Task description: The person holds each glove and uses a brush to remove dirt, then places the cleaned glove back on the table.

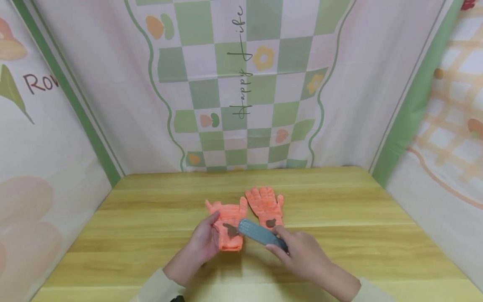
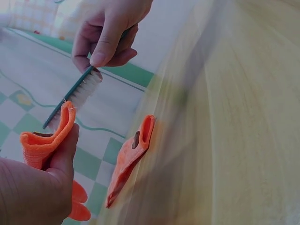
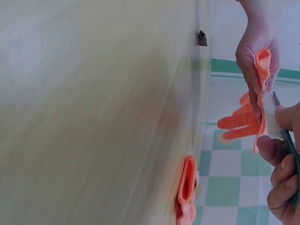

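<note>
Yellowish wood made up my desk (image 1: 132, 226), spread across the lower part of the head view. Low at its centre, an orange glove (image 1: 228, 213), cuff toward the bottom of the frame, was gripped at its left side by my left hand (image 1: 205, 239). A second glove (image 1: 266, 203) lay just to its right. My right hand's fingers were clamped on a blue-green brush (image 1: 260, 234), whose long axis slanted from them up and leftward, putting the held glove at their upper left. White bristles (image 2: 86, 89) faced that glove, seemingly touching. A brown patch (image 1: 232, 230) sat beside the brush's tip, nearer my left hand.
</note>
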The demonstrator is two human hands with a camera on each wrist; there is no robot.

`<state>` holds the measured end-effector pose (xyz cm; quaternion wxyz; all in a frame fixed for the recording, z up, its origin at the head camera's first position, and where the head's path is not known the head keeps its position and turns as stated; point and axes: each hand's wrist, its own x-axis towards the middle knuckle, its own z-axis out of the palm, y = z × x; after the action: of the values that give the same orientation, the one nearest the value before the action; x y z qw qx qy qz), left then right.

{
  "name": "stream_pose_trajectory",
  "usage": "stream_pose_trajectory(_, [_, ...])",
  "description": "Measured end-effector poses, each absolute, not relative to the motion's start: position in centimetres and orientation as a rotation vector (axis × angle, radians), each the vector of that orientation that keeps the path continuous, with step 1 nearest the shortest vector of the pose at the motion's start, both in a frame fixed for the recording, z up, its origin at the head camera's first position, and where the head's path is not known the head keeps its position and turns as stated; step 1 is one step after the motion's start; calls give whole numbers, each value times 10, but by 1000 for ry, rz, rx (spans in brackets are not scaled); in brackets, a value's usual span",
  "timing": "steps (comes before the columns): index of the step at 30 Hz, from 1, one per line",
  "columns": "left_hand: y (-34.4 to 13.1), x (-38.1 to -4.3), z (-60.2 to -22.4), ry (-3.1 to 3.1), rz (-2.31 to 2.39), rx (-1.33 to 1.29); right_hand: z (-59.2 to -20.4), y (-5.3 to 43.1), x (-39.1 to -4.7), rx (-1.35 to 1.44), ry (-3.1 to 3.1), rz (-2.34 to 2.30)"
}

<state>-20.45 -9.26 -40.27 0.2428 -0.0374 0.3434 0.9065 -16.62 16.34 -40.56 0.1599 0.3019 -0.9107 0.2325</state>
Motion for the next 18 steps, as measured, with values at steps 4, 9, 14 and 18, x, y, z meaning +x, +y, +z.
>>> stream_pose_trajectory(4, [-94, -204, -402, 952, 2473, -93, -400, 165, -167, 844, -2552, 689])
stream_pose_trajectory(9, [-91, -203, -405, 980, 2399, 1, -389, 155, -168, 855, -2527, 715])
stream_pose_trajectory(14, [-86, -202, -405, 994, 2379, 28, -381, 140, -168, 883, -2561, 691])
stream_pose_trajectory(18, [-84, -201, -403, 961, 2397, 24, -381, 132, -170, 876, -2571, 649])
